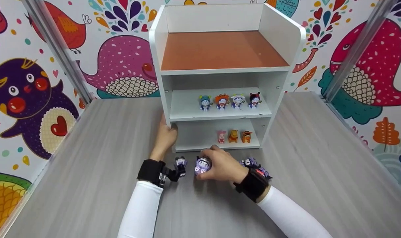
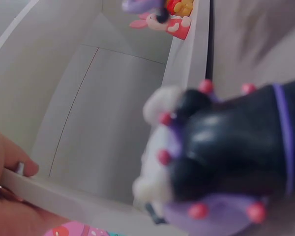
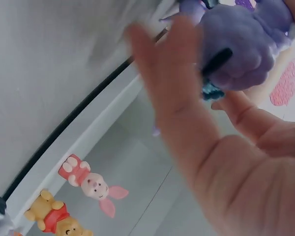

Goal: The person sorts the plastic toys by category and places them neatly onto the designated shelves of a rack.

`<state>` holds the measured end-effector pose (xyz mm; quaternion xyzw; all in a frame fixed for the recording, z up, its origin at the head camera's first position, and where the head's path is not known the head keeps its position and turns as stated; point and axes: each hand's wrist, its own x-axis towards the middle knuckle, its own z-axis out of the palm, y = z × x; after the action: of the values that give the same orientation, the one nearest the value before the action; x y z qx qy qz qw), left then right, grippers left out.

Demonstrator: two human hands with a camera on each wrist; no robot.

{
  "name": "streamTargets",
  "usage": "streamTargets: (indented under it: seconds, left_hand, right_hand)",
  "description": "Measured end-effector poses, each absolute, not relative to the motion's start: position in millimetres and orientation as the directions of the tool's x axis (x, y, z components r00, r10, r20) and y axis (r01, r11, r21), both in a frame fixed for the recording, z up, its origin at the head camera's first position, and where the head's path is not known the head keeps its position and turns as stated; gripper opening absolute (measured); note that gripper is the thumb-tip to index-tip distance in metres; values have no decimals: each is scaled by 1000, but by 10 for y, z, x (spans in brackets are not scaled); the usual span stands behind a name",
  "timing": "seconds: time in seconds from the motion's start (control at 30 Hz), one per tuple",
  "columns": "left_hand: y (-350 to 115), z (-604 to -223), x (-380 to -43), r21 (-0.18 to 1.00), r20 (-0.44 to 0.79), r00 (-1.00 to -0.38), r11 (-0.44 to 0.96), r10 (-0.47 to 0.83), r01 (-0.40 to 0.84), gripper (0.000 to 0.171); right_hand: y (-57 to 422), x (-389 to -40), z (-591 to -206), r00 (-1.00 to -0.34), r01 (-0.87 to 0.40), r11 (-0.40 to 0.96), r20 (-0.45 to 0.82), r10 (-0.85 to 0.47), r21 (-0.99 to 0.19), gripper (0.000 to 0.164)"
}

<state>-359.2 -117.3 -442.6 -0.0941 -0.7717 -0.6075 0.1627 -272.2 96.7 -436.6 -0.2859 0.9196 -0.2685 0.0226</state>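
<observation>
My left hand [image 1: 165, 135] grips the front edge of the left side panel of a white shelf unit [image 1: 220, 117]. In the left wrist view, its fingers [image 2: 19, 155] curl over that panel edge. My right hand [image 1: 221, 163] holds a purple figurine [image 1: 203, 165] between thumb and fingers, just in front of the bottom shelf. The right wrist view has the figurine's bumpy purple back [image 3: 241, 46] up close. Between the hands stands a black-and-purple figurine [image 1: 180, 165], large and blurred in the left wrist view. More purple figurines [image 1: 250, 162] are partly hidden behind my right wrist.
On the bottom shelf stand a pink piglet figurine [image 1: 221, 136], a yellow bear figurine [image 1: 233, 136] and an orange tiger figurine [image 1: 246, 136]. Several figurines [image 1: 221, 101] line the middle shelf. A brown board [image 1: 220, 49] forms the top. Cartoon-printed walls surround the grey wooden table [image 1: 104, 165].
</observation>
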Motion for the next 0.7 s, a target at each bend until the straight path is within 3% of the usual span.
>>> streamTargets:
  seconds: [0.4,0.7]
  left_hand:
    - [-1165,-4405,-3571,901,360,-931,281,-62,330,75]
    - [-1162,-4408,-3578,899,373,-925,272,-65,344,74]
  right_hand:
    - [1059,-2792,-4299,-758,-529,557,62,-649,-640,50]
    - [1100,-2811,-4204,-774,-448,511,32,-633,-734,32]
